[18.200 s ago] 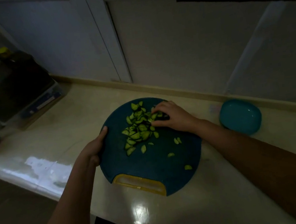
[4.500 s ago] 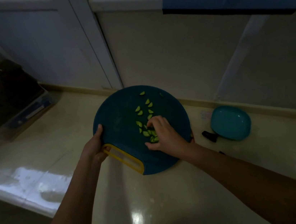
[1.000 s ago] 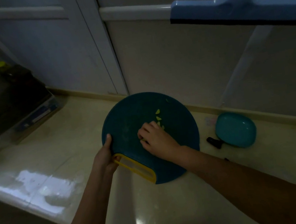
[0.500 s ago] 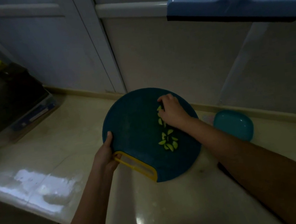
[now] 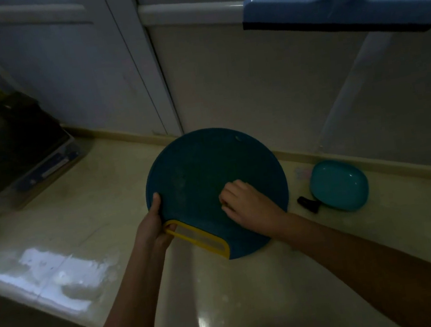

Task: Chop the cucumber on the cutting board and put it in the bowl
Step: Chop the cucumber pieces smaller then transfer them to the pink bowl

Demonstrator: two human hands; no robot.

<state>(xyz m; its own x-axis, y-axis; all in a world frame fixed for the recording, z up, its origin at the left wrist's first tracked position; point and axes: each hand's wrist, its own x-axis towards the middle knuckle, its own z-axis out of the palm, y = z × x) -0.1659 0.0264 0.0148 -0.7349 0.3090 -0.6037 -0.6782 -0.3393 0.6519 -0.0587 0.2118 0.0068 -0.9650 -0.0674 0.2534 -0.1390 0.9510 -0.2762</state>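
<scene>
Left hand grip holds cutting board by left rim, right hand curled on it, grip contents unclear, bench open near.

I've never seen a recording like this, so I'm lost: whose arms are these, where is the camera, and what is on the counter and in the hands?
There is no machine here. These are a person's two bare arms, filmed by one wide-angle camera worn on the head and looking forward and down, which is why the arms enter from the bottom. Over the glossy cream countertop is a round dark-teal cutting board with a yellow handle slot. The left hand grips the board's edge beside that handle. The right hand rests on the board with its fingers curled; whether it holds cucumber pieces is hidden. To the right, off the board, sits a teal rounded bowl with a small black object beside it, too dim to identify. A blue plastic bar crosses the top; I cannot tell what it is.
</scene>
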